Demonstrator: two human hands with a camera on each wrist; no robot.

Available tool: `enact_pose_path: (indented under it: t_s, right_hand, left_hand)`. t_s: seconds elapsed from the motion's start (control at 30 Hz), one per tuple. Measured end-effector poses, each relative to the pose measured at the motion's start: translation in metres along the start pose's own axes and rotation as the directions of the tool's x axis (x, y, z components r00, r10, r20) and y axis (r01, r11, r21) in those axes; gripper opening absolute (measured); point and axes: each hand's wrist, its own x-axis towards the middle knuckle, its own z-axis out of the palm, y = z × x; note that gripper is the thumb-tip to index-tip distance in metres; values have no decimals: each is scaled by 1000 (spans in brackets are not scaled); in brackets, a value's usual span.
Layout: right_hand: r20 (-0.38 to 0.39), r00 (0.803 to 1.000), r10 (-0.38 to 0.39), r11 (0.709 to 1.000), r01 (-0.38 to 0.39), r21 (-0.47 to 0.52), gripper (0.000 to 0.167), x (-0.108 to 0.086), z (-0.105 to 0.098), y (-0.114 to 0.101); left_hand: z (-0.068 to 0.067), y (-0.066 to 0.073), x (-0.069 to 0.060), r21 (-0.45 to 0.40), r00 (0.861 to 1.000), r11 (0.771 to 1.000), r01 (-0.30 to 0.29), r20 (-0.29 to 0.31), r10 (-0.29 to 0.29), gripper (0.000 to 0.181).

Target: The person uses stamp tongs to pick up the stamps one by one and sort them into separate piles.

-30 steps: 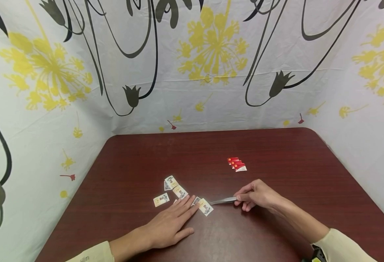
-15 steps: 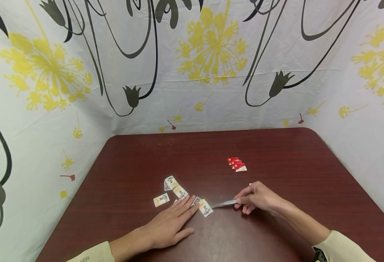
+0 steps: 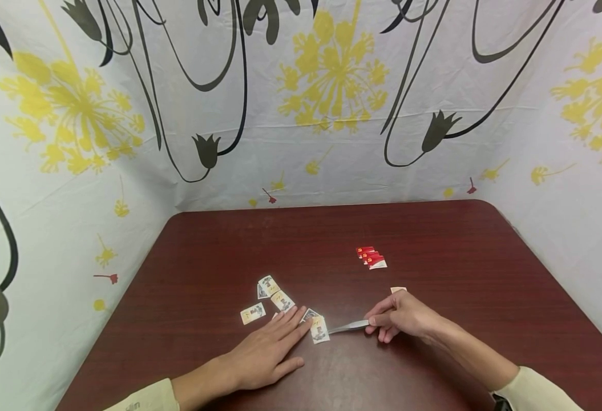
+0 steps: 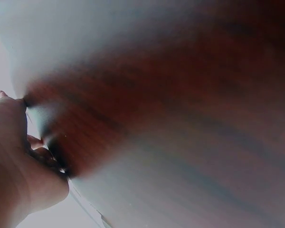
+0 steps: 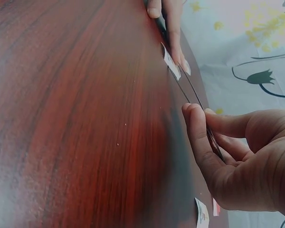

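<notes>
My right hand [image 3: 405,315] pinches a pair of metal tweezers [image 3: 352,326] between thumb and fingers. In the right wrist view, the two arms of the tweezers [image 5: 194,90] stand apart. Their tips meet the right edge of a small pale stamp [image 3: 319,331] with a printed picture. My left hand [image 3: 267,354] lies flat, its straight fingers resting over the stamps and partly hiding some. Beyond those fingertips lie more pale stamps [image 3: 282,301], some overlapping, with a separate stamp [image 3: 253,313] to the left. The left wrist view is blurred and shows the hand [image 4: 23,161] only at its edge.
Several red-and-white stamps [image 3: 371,258] overlap in a slanting row farther back. One pale stamp [image 3: 398,289] shows just behind my right hand. Everything lies on a dark red wooden table [image 3: 259,240], with a flower-patterned cloth [image 3: 306,165] hanging around its far sides.
The stamp at the tweezer tips has turned and shifted slightly left and toward me. My right hand has moved slightly nearer, uncovering a pale stamp behind it. My left hand stays still.
</notes>
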Motion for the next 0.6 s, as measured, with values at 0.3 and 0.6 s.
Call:
enact_pose_path:
  t_s: [0.3,0.6]
  right_hand:
    - [19,1000,-16,1000,16,0,20,1,4,2]
    - [19,1000,-9,1000,9,6,19,1,6,1]
  left_hand:
    - [0,1,0,-1,1000,1000,1,-4,-1,70]
    - [1,0,0,3,1000,1000,3,0,-3,70]
